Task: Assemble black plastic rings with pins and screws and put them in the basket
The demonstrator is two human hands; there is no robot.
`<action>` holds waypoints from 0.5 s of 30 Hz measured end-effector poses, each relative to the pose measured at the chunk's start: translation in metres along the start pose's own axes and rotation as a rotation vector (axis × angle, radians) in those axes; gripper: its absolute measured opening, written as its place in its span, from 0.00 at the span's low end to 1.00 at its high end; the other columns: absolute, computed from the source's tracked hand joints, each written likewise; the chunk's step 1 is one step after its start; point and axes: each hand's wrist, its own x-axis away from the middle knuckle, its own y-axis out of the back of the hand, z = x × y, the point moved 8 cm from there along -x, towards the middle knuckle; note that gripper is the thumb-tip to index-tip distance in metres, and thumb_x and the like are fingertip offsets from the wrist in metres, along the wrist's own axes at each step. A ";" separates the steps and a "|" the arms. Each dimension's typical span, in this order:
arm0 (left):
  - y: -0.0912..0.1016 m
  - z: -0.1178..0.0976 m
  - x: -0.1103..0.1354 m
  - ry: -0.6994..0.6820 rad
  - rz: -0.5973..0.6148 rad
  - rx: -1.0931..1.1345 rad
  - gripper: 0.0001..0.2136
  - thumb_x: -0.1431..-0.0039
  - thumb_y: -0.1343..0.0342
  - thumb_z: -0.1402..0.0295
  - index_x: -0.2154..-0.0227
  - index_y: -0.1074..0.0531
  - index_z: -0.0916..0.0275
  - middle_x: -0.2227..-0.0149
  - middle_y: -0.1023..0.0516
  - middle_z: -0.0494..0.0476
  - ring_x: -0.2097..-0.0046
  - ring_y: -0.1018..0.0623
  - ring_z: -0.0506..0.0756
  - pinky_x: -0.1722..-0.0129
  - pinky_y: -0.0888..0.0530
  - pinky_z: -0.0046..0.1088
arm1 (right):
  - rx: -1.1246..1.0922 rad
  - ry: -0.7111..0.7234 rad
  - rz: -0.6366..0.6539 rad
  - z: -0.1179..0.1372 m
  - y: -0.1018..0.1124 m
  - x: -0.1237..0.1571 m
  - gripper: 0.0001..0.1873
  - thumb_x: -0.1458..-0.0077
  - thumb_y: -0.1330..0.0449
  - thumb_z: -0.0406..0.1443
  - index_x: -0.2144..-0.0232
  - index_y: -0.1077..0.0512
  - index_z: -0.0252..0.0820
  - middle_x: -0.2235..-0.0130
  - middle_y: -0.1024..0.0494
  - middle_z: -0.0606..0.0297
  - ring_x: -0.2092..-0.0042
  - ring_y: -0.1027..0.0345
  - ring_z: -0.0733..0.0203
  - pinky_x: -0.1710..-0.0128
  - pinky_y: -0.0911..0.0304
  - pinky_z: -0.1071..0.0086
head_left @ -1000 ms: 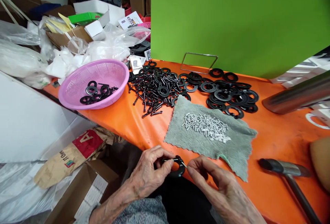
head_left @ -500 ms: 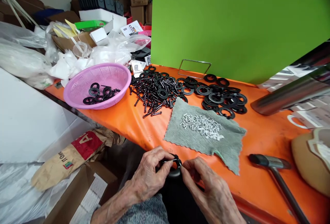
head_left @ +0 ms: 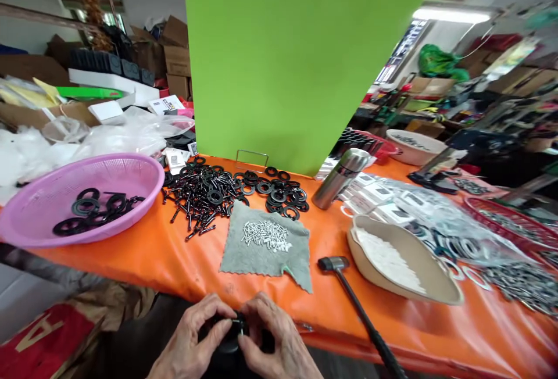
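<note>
Both hands meet at the bottom edge, in front of the orange table. My left hand and my right hand pinch one small black ring part between their fingertips, and the fingers hide most of it. Just beyond the hands lies a grey cloth with a heap of small silver pins. Behind it are a pile of black pins and a pile of black rings.
A pink basket holding several black rings sits at the left. A black hammer lies right of the cloth, beside a beige tray of white bits. A steel cylinder, a green board and bags of parts stand behind and to the right.
The view has swung up and to the right, so the table's right side now shows. Both hands sit lower in the picture and have closed together over the black ring part.
</note>
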 end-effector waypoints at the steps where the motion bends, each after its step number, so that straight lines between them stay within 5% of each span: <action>1: -0.001 -0.002 -0.001 0.006 0.036 0.002 0.12 0.36 0.52 0.61 0.66 0.27 0.61 0.66 0.24 0.54 0.64 0.25 0.53 0.60 0.28 0.24 | -0.048 -0.053 0.009 -0.005 -0.002 0.000 0.12 0.59 0.44 0.29 0.69 0.33 0.44 0.72 0.35 0.73 0.72 0.40 0.68 0.70 0.40 0.74; 6: -0.009 -0.005 -0.001 -0.017 0.132 -0.124 0.12 0.43 0.44 0.61 0.58 0.29 0.57 0.58 0.26 0.54 0.54 0.28 0.56 0.52 0.30 0.31 | -0.234 -0.170 0.060 -0.020 -0.012 -0.005 0.07 0.55 0.44 0.38 0.71 0.35 0.41 0.75 0.37 0.72 0.73 0.43 0.68 0.72 0.43 0.73; 11: -0.025 0.011 -0.008 -0.175 0.012 -0.361 0.17 0.45 0.46 0.73 0.52 0.35 0.58 0.50 0.30 0.61 0.45 0.33 0.62 0.43 0.35 0.42 | -0.342 -0.233 0.061 -0.035 -0.024 -0.014 0.23 0.49 0.48 0.55 0.73 0.37 0.41 0.80 0.42 0.74 0.78 0.49 0.69 0.77 0.47 0.72; 15: -0.029 0.006 -0.026 -0.070 0.062 -0.317 0.05 0.41 0.49 0.74 0.62 0.34 0.60 0.60 0.28 0.56 0.55 0.29 0.56 0.51 0.30 0.35 | -0.265 -0.265 -0.038 -0.055 -0.003 -0.012 0.29 0.47 0.52 0.60 0.70 0.34 0.41 0.80 0.36 0.70 0.78 0.42 0.65 0.76 0.42 0.70</action>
